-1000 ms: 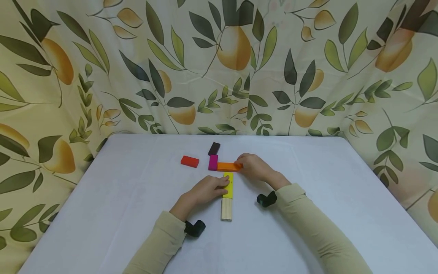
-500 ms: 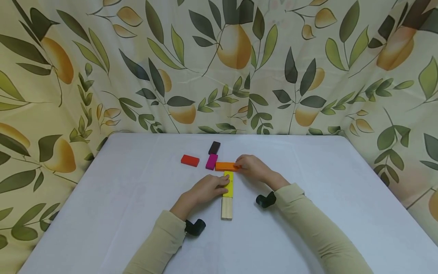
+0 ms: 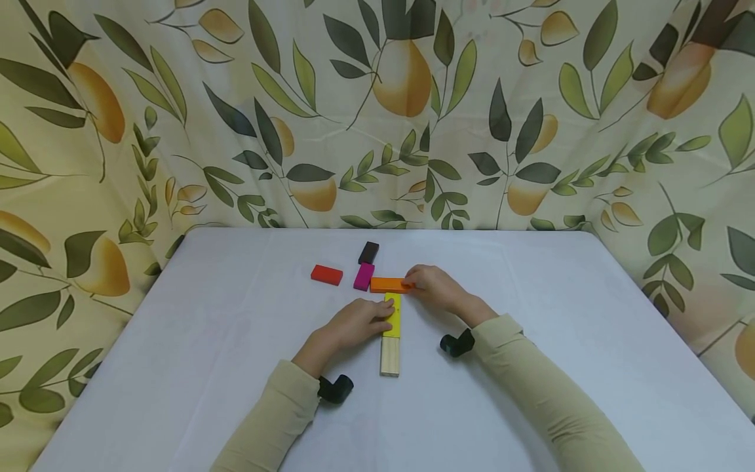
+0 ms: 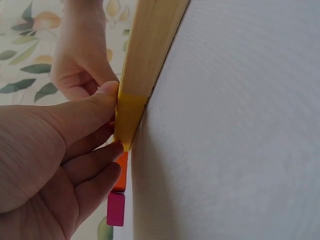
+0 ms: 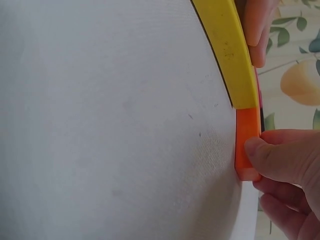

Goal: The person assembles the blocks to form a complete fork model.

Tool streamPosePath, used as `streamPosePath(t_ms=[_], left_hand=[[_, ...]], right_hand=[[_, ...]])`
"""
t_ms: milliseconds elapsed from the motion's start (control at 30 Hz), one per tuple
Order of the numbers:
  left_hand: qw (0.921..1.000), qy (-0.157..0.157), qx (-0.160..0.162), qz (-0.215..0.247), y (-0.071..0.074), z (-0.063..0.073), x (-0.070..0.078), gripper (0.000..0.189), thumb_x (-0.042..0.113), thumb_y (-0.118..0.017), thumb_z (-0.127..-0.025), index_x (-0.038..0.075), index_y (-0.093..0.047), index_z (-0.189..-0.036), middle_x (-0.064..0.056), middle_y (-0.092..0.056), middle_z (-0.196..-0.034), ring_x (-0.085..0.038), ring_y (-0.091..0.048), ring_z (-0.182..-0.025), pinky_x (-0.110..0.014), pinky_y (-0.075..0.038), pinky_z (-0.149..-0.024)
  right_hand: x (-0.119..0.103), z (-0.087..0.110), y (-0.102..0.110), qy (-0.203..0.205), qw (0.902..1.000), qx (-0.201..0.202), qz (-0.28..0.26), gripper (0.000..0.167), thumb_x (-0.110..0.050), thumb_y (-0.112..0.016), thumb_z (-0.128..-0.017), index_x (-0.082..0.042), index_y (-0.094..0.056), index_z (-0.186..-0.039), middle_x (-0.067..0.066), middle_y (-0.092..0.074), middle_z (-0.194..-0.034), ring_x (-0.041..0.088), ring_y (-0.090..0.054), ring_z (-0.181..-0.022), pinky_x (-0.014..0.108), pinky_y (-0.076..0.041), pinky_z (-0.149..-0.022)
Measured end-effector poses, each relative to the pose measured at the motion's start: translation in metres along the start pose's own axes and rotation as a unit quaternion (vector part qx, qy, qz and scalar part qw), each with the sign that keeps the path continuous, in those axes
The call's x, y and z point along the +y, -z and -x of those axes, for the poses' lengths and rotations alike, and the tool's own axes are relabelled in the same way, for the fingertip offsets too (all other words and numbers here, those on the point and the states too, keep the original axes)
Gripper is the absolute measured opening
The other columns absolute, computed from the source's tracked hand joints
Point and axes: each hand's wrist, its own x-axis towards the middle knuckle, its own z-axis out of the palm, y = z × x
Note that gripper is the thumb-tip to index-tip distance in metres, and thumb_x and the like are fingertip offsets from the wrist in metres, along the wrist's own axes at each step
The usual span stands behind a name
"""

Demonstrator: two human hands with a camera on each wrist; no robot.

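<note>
My left hand (image 3: 356, 322) rests its thumb and fingertips on top of a yellow block (image 3: 395, 321), over its left half. A plain wooden block (image 3: 390, 357) lies end to end with the yellow one, on the near side. With thumb and fingers my right hand (image 3: 436, 288) pinches the right end of an orange block (image 3: 386, 285), which lies crosswise at the yellow block's far end. At the orange block's left end is a slightly slanted magenta block (image 3: 364, 276). In the right wrist view, the thumb (image 5: 272, 157) lies against the orange block's side.
Behind the magenta block lies a dark brown block (image 3: 368, 252), tilted. A red block (image 3: 327, 275) lies apart to the left. Everything is on a white-covered table (image 3: 236, 406). A patterned curtain (image 3: 377, 118) hangs behind it. Black wrist cameras (image 3: 457, 343) sit on both wrists.
The orange block has slid slightly left with my right hand. The magenta block has shifted left at its near end and turned aslant. My left hand stays on the yellow block.
</note>
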Motion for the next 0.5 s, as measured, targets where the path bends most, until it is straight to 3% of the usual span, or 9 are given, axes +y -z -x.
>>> streamPosePath(t_ms=[500], left_hand=[[1.0000, -0.005, 0.002, -0.003, 0.0003, -0.0001, 0.0009, 0.048, 0.026, -0.061, -0.089, 0.013, -0.048, -0.133, 0.005, -0.045, -0.136, -0.011, -0.036, -0.128, -0.027, -0.034, -0.100]], right_hand=[[-0.0051, 0.0024, -0.0017, 0.012, 0.9999, 0.007, -0.001, 0.022, 0.000, -0.067, -0.081, 0.002, -0.069, -0.103, 0.013, -0.065, -0.100, 0.025, -0.059, -0.093, 0.037, -0.048, -0.087]])
